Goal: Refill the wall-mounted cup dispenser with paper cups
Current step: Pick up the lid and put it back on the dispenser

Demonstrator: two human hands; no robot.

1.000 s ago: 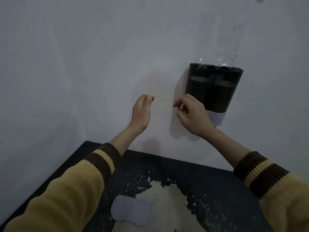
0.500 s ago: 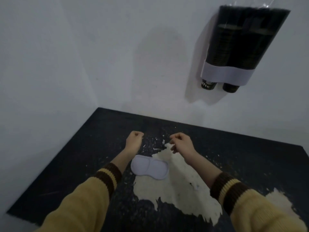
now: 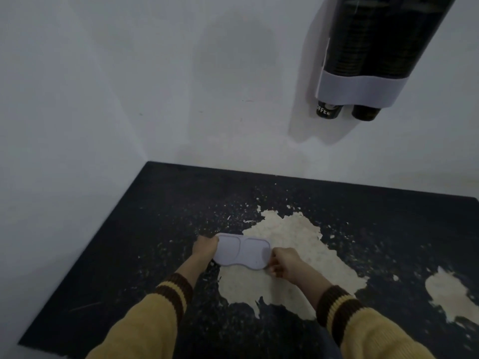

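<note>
The cup dispenser (image 3: pixel 360 89) hangs on the wall at the upper right, a clear double tube with a white band at its base. Two stacks of black paper cups (image 3: pixel 363 42) fill it, and the bottom cups (image 3: pixel 327 111) stick out below the band. Down on the dark table lies a white two-lobed lid (image 3: pixel 242 251). My left hand (image 3: pixel 204 248) grips its left end and my right hand (image 3: pixel 283 263) grips its right end, both low and well left of the dispenser.
The dark table (image 3: pixel 129 255) sits in a corner of white walls. Its surface is worn, with large pale patches (image 3: pixel 280 268) in the middle and another pale patch (image 3: pixel 445 294) at the right. My sleeves are yellow with brown cuffs.
Both hands dropped from beside the dispenser down to the table and took hold of the white lid's two ends. The view tilted downward.
</note>
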